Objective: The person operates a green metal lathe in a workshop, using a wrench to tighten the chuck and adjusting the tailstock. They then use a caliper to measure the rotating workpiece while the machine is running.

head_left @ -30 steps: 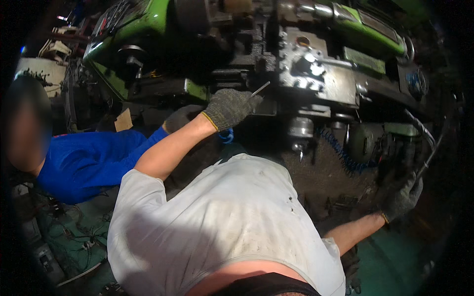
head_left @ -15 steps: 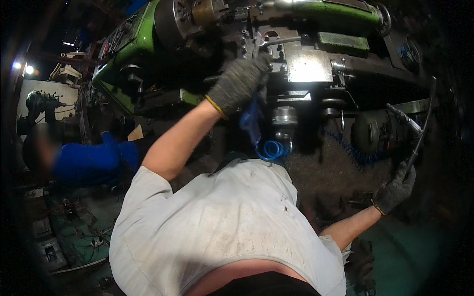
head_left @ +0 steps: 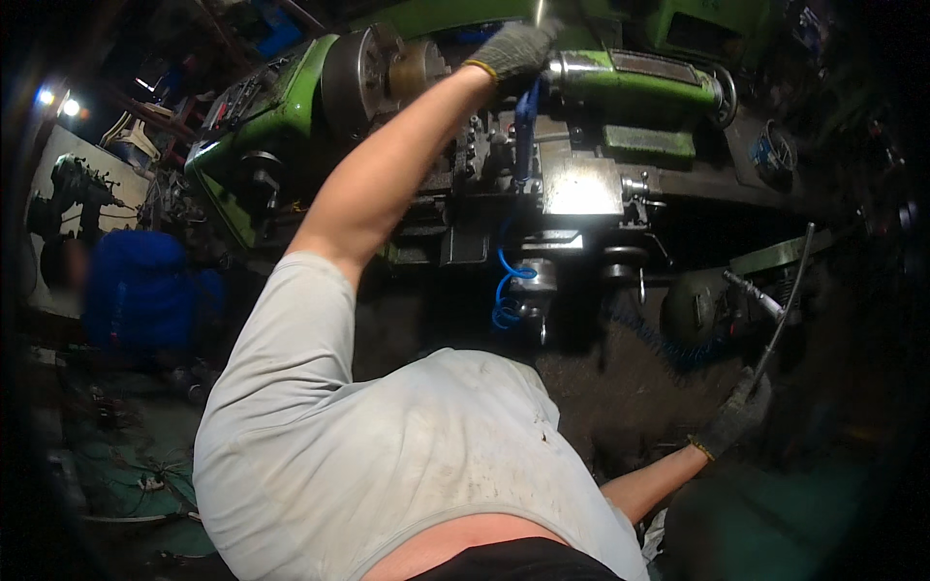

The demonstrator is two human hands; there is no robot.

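My left hand [head_left: 518, 50], in a dark grey knitted glove with a yellow cuff, reaches up over a green lathe. Its fingers are wrapped round what looks like a blue air blow gun [head_left: 526, 131], whose handle hangs below the glove. A thin bright tip shows above the fingers. Below it trails a coiled blue hose [head_left: 506, 281]. My right hand [head_left: 741, 412], gloved alike, is low at the right, closed on a long thin metal rod [head_left: 796, 276] that points up. A shorter metal bar [head_left: 754, 292] branches from the rod. The glove hides the rod's lower end.
Under my left arm lie the lathe's chuck [head_left: 351, 82] and tool carriage [head_left: 499, 160]. A bright flat plate [head_left: 581, 186] and handwheel [head_left: 625, 259] sit right of it, the green tailstock [head_left: 644, 87] behind. A person in blue [head_left: 140, 290] is at the left. Cables [head_left: 150, 484] lie on the floor.
My left hand has moved up and away from the carriage toward the lathe's far side, carrying the blue gun and stretching its hose. My right hand and rod appear slightly lower and further left.
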